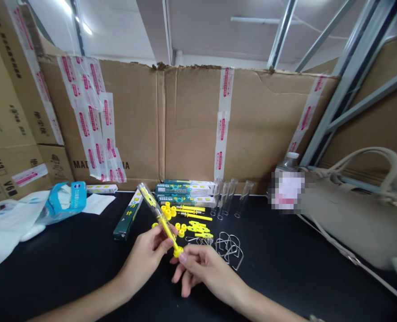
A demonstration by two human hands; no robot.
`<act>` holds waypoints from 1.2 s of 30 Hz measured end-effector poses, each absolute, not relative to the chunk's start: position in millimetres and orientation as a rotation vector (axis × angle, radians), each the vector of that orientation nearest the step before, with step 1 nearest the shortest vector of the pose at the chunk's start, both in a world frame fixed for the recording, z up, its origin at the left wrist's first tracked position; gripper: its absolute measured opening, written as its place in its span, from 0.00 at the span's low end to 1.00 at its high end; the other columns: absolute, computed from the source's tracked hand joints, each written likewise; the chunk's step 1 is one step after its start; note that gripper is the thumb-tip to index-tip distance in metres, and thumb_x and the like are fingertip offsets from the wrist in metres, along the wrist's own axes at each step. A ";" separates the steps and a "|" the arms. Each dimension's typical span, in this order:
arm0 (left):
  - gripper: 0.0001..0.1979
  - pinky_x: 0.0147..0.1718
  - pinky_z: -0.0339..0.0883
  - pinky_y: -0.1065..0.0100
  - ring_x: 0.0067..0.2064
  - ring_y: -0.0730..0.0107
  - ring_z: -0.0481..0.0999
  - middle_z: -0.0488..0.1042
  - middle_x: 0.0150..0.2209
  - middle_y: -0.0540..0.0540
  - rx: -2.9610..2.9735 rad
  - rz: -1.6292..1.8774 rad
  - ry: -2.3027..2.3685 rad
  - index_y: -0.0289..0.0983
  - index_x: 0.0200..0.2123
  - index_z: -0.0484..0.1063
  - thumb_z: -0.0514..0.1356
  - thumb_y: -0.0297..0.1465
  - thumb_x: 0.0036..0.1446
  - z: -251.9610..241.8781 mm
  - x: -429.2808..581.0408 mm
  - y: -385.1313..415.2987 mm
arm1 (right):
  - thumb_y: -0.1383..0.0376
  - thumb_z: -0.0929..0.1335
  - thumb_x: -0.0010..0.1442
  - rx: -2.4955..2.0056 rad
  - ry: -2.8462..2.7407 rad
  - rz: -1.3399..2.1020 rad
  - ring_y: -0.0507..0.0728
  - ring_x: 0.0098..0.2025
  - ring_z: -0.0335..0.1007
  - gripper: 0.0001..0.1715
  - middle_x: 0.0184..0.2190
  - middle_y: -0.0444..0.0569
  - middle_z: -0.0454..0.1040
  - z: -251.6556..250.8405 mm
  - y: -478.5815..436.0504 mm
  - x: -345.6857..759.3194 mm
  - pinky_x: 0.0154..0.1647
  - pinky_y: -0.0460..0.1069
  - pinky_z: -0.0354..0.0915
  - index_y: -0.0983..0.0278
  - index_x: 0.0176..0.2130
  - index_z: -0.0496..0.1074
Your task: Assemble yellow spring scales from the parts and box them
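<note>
**Clear plastic tube [150, 206] held up between two hands**

Head view, the only one. Tube tilted above the middle of the black table [50, 281], upper end toward the far edge, lower end toward the near edge. Yellow rod [166, 229] inside, yellow end cap [177, 252] at the lower end. Left hand [144, 261]: fingers together, clamped round the tube. Right hand [205, 268]: forefinger tip against the cap, other fingers loose and apart; firm grip or light touch, impossible to tell from here.

Sound handling for so slim a part: tube steadied low in one hand, pressure kept in line with its length, no sideways twist on the rod.

Near the far edge, four loose clear tubes [230, 199] and three stacked teal boxes [185, 193]; a fourth teal box [127, 215] lying apart to the left. Just beyond the hands, about six loose yellow caps [168, 211], three long yellow rods [191, 211], four small yellow caps [180, 228], a few flat yellow pieces [197, 228] and three bent wire loops [228, 250], counts rough where pieces overlap.

At the left end, a white plastic bag [8, 228] and a blue tissue packet [64, 201]. At the right end, a beige handbag [352, 210] and a bottle [288, 163]. Behind the table, taped cardboard [191, 120].
</note>
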State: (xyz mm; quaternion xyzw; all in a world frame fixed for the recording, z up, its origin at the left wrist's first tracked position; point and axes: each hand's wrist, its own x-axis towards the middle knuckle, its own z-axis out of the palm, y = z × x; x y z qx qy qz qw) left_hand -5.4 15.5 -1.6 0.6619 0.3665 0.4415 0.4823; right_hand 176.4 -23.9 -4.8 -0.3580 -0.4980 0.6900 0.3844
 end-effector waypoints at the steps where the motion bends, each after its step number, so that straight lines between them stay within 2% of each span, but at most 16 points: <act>1: 0.15 0.46 0.72 0.59 0.42 0.55 0.79 0.80 0.41 0.41 1.627 1.059 0.882 0.36 0.41 0.77 0.65 0.42 0.59 -2.3 -5.0 14.9 | 0.39 0.75 0.50 -0.909 -1.275 1.755 0.49 0.19 0.73 0.35 0.26 0.49 0.80 -5.7 -23.5 176.6 0.22 0.44 0.63 0.69 0.35 0.73; 7: 0.19 0.42 0.72 0.60 0.37 0.58 0.78 0.79 0.38 0.42 1.695 0.958 0.796 0.35 0.42 0.77 0.65 0.46 0.59 0.1 -4.7 10.8 | 0.38 0.73 0.51 -0.887 -1.323 1.733 0.48 0.15 0.68 0.36 0.24 0.49 0.79 -8.9 -20.5 177.9 0.18 0.43 0.57 0.68 0.34 0.72; 12: 0.25 0.44 0.72 0.61 0.44 0.54 0.78 0.80 0.43 0.42 1.670 0.886 0.733 0.37 0.46 0.78 0.63 0.53 0.59 11.3 -6.0 4.9 | 0.37 0.72 0.52 -0.881 -1.340 1.706 0.48 0.14 0.66 0.35 0.24 0.47 0.79 -6.8 -19.4 178.7 0.17 0.43 0.55 0.67 0.33 0.71; 14: 0.26 0.46 0.70 0.61 0.45 0.55 0.77 0.80 0.41 0.43 1.660 0.898 0.744 0.38 0.45 0.80 0.60 0.55 0.61 12.1 -5.4 4.3 | 0.37 0.72 0.53 -0.886 -1.342 1.695 0.47 0.14 0.66 0.35 0.24 0.46 0.79 -6.4 -19.2 179.3 0.17 0.43 0.54 0.67 0.34 0.71; 17: 0.27 0.45 0.68 0.61 0.41 0.56 0.76 0.80 0.36 0.45 1.655 0.940 0.793 0.38 0.42 0.81 0.58 0.55 0.62 7.3 -4.0 8.1 | 0.37 0.72 0.54 -0.895 -1.351 1.690 0.47 0.13 0.65 0.35 0.24 0.46 0.78 -7.5 -18.9 179.8 0.17 0.43 0.53 0.67 0.35 0.72; 27: 0.26 0.43 0.70 0.62 0.34 0.58 0.75 0.82 0.33 0.43 1.674 0.966 0.809 0.39 0.38 0.85 0.63 0.56 0.57 6.3 -3.6 13.9 | 0.37 0.70 0.56 -0.916 -1.364 1.610 0.46 0.12 0.63 0.33 0.21 0.43 0.77 -17.3 -19.1 174.5 0.14 0.42 0.51 0.64 0.33 0.66; 31: 0.26 0.45 0.71 0.60 0.35 0.57 0.77 0.83 0.35 0.42 1.656 0.983 0.797 0.38 0.37 0.85 0.63 0.56 0.56 9.1 -3.5 13.7 | 0.36 0.68 0.57 -0.925 -1.389 1.592 0.49 0.11 0.65 0.36 0.20 0.41 0.76 -16.3 -19.9 173.5 0.13 0.42 0.55 0.65 0.43 0.66; 36: 0.26 0.50 0.71 0.56 0.42 0.50 0.80 0.83 0.39 0.39 1.630 1.002 0.775 0.36 0.35 0.83 0.65 0.55 0.55 8.0 -2.8 11.9 | 0.37 0.67 0.59 -0.884 -1.440 1.584 0.47 0.12 0.66 0.42 0.25 0.43 0.77 -12.5 -21.0 174.2 0.14 0.41 0.56 0.66 0.57 0.66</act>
